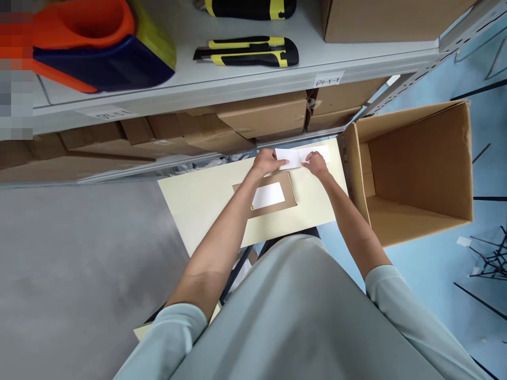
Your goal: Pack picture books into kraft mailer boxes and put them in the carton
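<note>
While the white strip point(293, 159) is held above the far edge of the cream board point(206, 211), its left part is pinched between thumb and fingers of the left hand point(269, 161). At the join, the strip is met by the gathered fingertips of the right hand point(317, 164); whether it is clamped there or merely touched cannot be told. Care is called for here, it would seem: the paper is best kept taut and level, with any pull made evenly along the join so that no corner is creased. Nearer the body, the flat carton point(292, 194) is seen lying on the board, a white label point(268, 196) set on its top; what is inside is hidden. Over to the right, the big open box point(420, 163) is tipped so its inner walls are shown, and nothing can be made out inside. Below the shelf point(253, 87), brown boxes point(269, 113) are lined up side by side, their contents out of sight.
</note>
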Demonstrator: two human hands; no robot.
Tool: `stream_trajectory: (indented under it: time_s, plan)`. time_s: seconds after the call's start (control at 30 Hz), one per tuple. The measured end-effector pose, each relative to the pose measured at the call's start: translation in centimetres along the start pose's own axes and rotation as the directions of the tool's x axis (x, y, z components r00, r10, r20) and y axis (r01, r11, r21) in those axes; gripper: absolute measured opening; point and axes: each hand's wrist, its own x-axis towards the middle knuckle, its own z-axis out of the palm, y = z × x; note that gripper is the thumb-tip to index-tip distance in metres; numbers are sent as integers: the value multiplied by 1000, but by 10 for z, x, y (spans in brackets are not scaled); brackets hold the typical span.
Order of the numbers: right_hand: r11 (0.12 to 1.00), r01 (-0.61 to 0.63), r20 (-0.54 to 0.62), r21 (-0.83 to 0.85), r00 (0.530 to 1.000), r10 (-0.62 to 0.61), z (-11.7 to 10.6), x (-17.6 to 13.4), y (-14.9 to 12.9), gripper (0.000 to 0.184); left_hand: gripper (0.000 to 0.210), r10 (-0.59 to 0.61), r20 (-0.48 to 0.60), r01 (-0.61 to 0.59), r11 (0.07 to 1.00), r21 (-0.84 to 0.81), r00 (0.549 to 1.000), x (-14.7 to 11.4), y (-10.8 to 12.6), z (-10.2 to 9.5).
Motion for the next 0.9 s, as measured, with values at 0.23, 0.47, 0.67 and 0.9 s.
stream_trajectory:
  time_s: [0.23,0.47,0.67,0.9]
  plan:
    - [1000,27,14,-9,1000,-27,-5,-4,-2,16,34,17,96,-37,976,215,995,-14,-11,-3]
    - [999,13,24,33,1000,-14,-8,-6,-5,18,35,65,43,-74,963,258,997,-22,-5,-11]
    - [998,9,-13,62,1000,-9,-7,-6,-7,14,34,88,-6,-84,969,232,996,-26,4,-18]
    - [1000,-12,7,25,1000,12,-8,-7,-11,14,46,23,17,-25,988,151,1000,-28,-4,-17]
